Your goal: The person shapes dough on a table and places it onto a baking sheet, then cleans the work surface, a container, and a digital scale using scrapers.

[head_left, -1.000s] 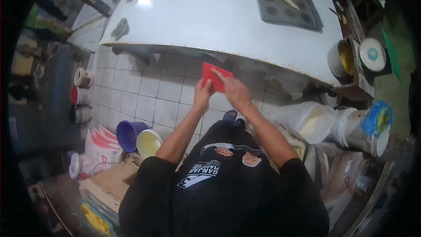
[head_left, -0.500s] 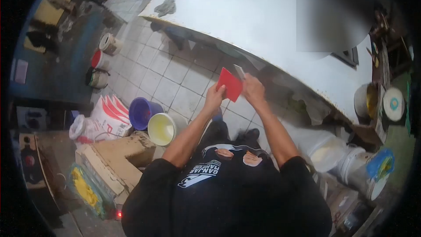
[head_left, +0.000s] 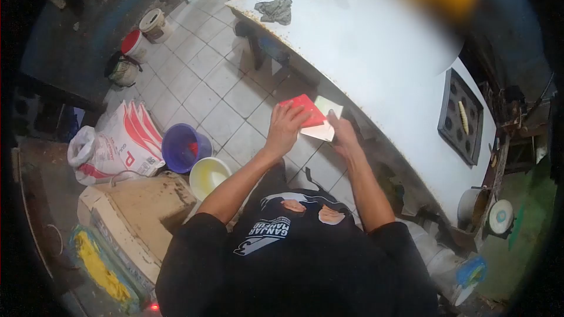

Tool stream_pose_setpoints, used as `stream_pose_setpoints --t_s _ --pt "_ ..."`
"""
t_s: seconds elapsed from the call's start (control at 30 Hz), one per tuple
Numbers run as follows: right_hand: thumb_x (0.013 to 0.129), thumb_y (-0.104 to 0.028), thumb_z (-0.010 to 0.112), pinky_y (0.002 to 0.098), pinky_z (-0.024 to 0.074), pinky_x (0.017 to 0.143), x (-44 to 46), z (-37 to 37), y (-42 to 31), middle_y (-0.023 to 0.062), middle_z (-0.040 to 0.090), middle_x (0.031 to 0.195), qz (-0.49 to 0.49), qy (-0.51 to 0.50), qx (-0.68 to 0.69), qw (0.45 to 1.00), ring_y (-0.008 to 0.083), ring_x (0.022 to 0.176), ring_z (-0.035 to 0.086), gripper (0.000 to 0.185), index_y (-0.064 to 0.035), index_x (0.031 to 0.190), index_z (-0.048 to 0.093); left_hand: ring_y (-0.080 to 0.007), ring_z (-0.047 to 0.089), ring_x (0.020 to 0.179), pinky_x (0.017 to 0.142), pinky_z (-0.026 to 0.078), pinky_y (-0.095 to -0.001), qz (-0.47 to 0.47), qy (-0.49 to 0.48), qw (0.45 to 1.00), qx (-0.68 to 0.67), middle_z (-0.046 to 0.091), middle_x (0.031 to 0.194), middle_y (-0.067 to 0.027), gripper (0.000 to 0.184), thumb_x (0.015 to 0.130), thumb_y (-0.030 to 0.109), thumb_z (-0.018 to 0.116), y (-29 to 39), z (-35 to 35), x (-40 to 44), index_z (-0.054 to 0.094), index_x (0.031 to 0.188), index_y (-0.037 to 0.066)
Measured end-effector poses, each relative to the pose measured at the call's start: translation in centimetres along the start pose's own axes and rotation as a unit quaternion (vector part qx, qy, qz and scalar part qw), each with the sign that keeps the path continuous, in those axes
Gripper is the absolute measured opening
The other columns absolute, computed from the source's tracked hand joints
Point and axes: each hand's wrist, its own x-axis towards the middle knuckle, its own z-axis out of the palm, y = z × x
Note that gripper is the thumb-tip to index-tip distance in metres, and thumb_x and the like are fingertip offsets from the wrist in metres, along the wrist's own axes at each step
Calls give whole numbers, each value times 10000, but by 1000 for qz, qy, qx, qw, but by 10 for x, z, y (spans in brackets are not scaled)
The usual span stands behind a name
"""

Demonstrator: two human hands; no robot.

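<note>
My left hand [head_left: 286, 127] is closed on a flat red piece [head_left: 306, 110], its fingers lying over the left part. My right hand [head_left: 342, 131] grips a flat whitish piece [head_left: 329, 108] by its right side, thumb on top. The red piece overlaps the whitish one, and both are held over the tiled floor, just off the front edge of the white table [head_left: 364, 53]. What material the two pieces are made of I cannot tell.
On the table are a grey cloth [head_left: 274, 10], two cups and a dark moulded tray [head_left: 461, 118] with a long pale piece. A purple bucket [head_left: 179, 148], a pale bucket [head_left: 210, 177], a sack [head_left: 126, 144] and a cardboard box [head_left: 138, 205] stand at the left.
The view has turned, so the table slopes down to the right. The red piece now lies flatter, over the whitish piece, which was a narrow edge in my right hand half a second ago.
</note>
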Motion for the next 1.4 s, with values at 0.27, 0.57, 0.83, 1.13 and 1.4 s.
stream_pose_setpoints --t_s 0.27,0.57,0.83,1.13,1.4 --pt "910 -139 712 362 558 883 -4 29 -24 114 660 1194 -37 -60 168 983 205 1030 668 453 24 1298 547 -357 411 1385 1159 261 -542 70 56 989 116 521 1453 -78 571 828 26 606 -8 -21 21 560 1384 147" --pt "943 -280 655 346 527 778 -20 50 -51 146 726 1041 -154 -22 -208 966 203 922 687 409 35 1204 632 -188 615 1156 994 507 -392 -307 134 606 -721 639 1223 -61 347 1025 296 558 -3 -11 35 537 1289 71" --pt "887 -135 595 485 536 665 -65 77 -33 144 681 954 -517 -1 -457 724 377 815 677 215 -85 1093 632 -213 603 1154 1030 471 -386 -251 199 623 -714 636 1248 -90 456 1036 376 511 -7 -10 38 508 1350 45" --pt "885 -144 608 481 542 711 -37 60 -37 105 675 992 -492 -14 -472 731 357 857 670 288 -167 1171 606 -186 628 1125 1036 474 -372 -258 246 653 -668 654 1223 -64 321 1045 277 525 -6 -8 9 563 1266 48" --pt "869 -107 609 466 529 666 -24 62 -51 99 667 966 -508 4 -487 711 343 807 648 259 -147 1124 622 -202 642 1071 953 521 -369 -305 183 697 -623 659 1152 -83 258 1007 196 572 -10 -4 -1 581 1207 34"
